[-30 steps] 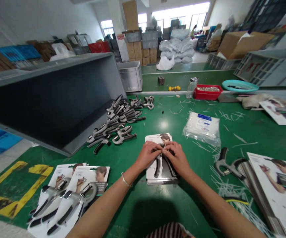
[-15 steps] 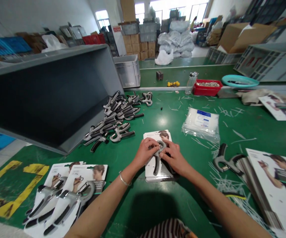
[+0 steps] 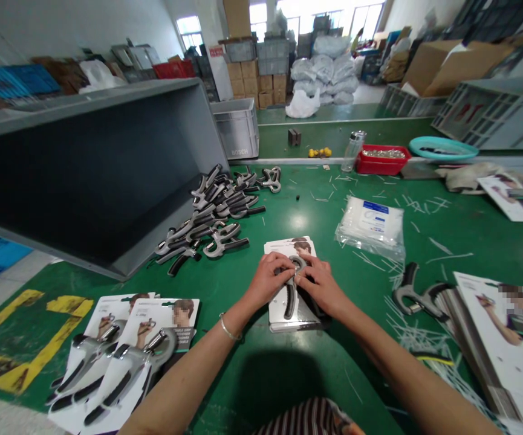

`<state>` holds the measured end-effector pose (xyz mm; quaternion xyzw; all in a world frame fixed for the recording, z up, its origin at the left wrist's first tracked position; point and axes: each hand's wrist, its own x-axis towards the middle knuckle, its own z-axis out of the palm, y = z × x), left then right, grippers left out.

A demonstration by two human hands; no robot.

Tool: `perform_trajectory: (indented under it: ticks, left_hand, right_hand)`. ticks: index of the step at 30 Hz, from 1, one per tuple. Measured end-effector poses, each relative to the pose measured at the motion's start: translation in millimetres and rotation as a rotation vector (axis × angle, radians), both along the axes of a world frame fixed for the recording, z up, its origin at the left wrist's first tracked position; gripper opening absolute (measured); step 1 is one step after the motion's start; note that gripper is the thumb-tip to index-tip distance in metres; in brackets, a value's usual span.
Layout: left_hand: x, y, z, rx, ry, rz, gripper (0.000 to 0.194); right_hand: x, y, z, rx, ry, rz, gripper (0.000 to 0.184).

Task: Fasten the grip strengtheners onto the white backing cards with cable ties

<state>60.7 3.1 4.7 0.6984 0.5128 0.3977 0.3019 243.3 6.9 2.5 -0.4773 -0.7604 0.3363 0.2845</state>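
Observation:
A grey and black hand grip exerciser (image 3: 290, 299) lies on a printed backing card (image 3: 281, 321), which rests on at least one more card in front of me. My left hand (image 3: 272, 277) is closed, its fingertips pinching at the curved top of the exerciser. From the other side my right hand (image 3: 318, 283) is closed too, thumb and fingers meeting the left ones at the same spot. A small white bit, perhaps a cable tie, shows between the fingertips; the fingers mostly hide it. The exerciser's right handle is partly under my right hand.
Left of the cards, loose exercisers (image 3: 218, 202) are heaped before a tipped grey crate (image 3: 152, 175). Carded exercisers (image 3: 129, 362) lie front left. At right are a card stack (image 3: 492, 338), one exerciser (image 3: 418, 296), scattered white strips (image 3: 428, 335) and a plastic bag (image 3: 372, 226).
Both hands stay at the top of the exerciser, with small shifts of the fingers. The whole view has slid slightly; nothing else has visibly moved.

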Motion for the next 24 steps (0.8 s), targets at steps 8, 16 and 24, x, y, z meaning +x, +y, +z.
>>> perform_trajectory:
  ticks: [8,16,24]
  left_hand:
    - [-5.3,7.2,9.3,-0.137,-0.098,-0.074,0.016]
    - [28.8,-38.1,25.8,0.266,0.326,0.022,0.015]
    - [18.6,-85.0,12.8,0.268,0.635,0.018,0.015]
  right_hand:
    - [-0.9,-1.0,-3.5,0.089,0.057,-0.014,0.017]
    - [-5.7,-3.4,-8.8,0.231,0.142,-0.109,0.039]
    - [-4.5,-2.6,-0.9,0.188,0.167,-0.194,0.024]
